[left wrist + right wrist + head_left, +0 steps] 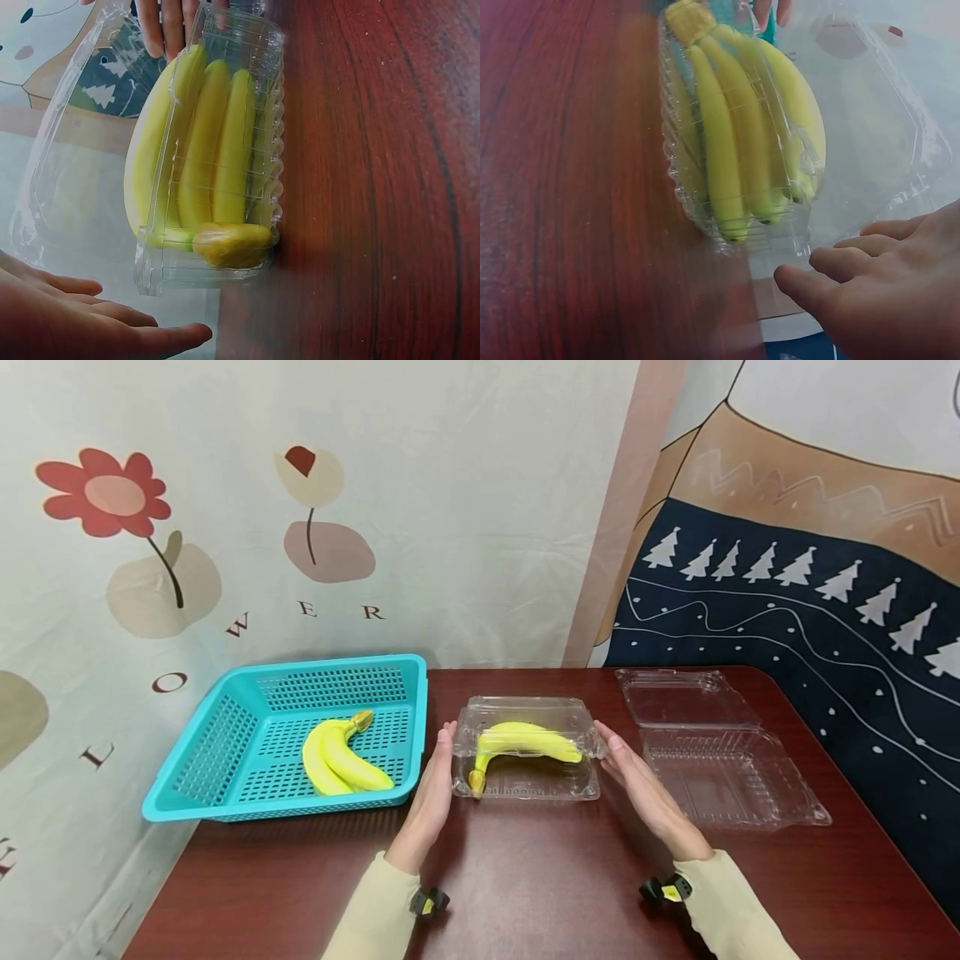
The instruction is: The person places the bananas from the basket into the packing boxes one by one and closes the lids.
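Note:
A clear plastic clamshell box sits on the table with a bunch of yellow bananas inside it. Its hinged lid stands raised at a slant, as both wrist views show. Beside the box's left end is my left hand, fingers straight. My right hand is at the opposite end, its fingers also extended, near the lid's corner. Whether either hand touches the plastic I cannot tell. In the right wrist view, the bananas' brownish stem end lies at the far end of the box.
To the left stands a turquoise perforated basket holding another bunch of bananas. A second clear clamshell box lies spread open on the right. Behind the dark red wooden table hang printed cloths.

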`<state>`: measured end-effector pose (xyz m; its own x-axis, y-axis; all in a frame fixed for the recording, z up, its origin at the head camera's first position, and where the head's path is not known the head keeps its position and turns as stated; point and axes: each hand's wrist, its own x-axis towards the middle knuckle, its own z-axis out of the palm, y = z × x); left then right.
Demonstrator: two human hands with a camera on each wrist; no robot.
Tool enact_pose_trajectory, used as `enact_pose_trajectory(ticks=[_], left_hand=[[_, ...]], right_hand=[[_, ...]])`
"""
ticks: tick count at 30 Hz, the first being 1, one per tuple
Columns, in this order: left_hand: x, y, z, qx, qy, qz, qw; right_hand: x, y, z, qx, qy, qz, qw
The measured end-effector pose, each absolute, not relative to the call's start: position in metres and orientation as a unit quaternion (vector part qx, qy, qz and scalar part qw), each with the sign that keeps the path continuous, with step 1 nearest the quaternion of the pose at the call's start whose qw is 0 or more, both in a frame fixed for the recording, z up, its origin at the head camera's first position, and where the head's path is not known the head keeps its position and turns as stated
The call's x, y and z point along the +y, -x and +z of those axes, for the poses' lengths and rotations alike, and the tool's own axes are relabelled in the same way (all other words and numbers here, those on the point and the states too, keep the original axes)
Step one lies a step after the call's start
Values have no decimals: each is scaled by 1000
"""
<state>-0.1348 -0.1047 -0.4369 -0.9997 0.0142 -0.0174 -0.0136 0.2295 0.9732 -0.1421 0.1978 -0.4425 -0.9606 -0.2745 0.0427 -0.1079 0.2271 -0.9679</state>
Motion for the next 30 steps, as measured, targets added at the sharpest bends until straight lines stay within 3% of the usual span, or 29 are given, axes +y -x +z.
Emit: enact_pose_trajectory(ticks=[30], left_hand=[[-109, 125, -452, 738, 5, 672, 61]], right_hand=[[201, 133, -455, 805, 123, -571, 102]])
